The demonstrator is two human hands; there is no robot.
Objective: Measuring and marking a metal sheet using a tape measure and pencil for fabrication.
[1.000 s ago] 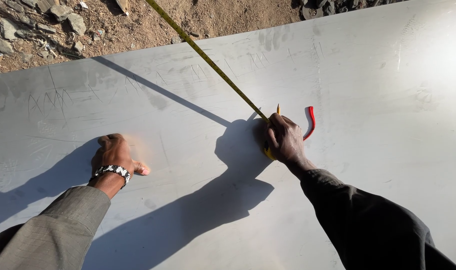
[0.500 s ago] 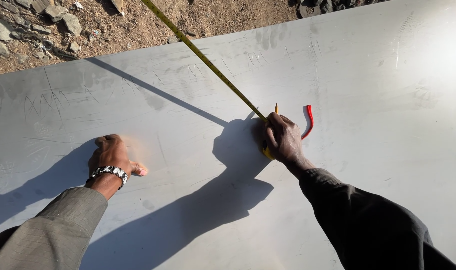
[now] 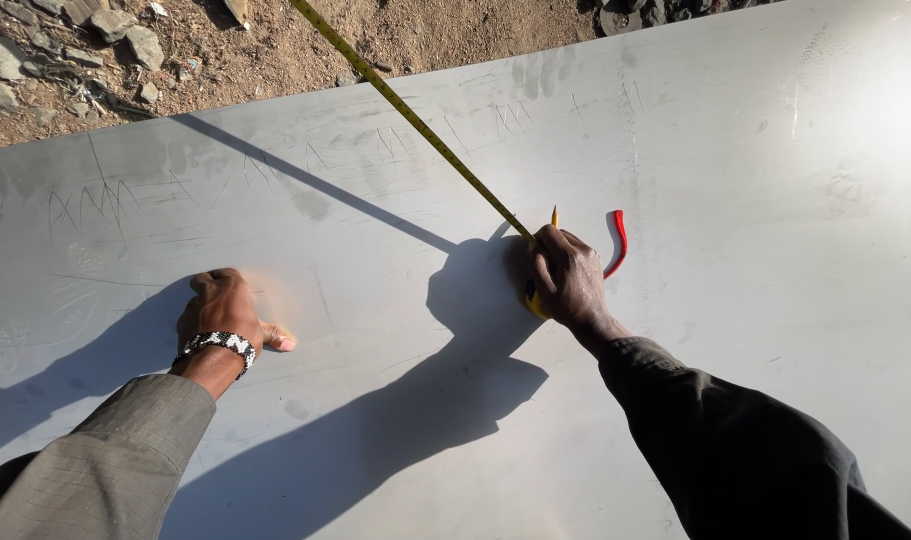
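Almost nothing has shifted over the last second: both hands sit where they were, and the tape runs the same slant. Right hand (image 3: 567, 282) is closed around a yellow tape measure case (image 3: 531, 300), of which only a sliver shows under the palm, and it also pinches a yellow pencil (image 3: 554, 216) whose tip pokes up just past the knuckles. A red strap (image 3: 617, 243) curls out on the sheet just beside that hand, to its right. From the case the yellow tape blade (image 3: 415, 118) stretches up and to the left, rising off the grey metal sheet (image 3: 755, 180) and leaving the top of the view over the dirt and stones (image 3: 95, 40); its far end is out of sight. So the long axis is a diagonal, running away from the right hand toward the far left corner. Left hand (image 3: 223, 310) is well apart from the tape, on the near left of the sheet, fingers curled under and thumb out, pressing down on bare metal with nothing held; a beaded black-and-white bracelet (image 3: 218, 344) sits at the wrist. Right hand is the only one on the tape; the left merely braces. Faint scratched marks (image 3: 95, 205) run along the sheet's far edge. Low sun throws long arm shadows toward the near side.
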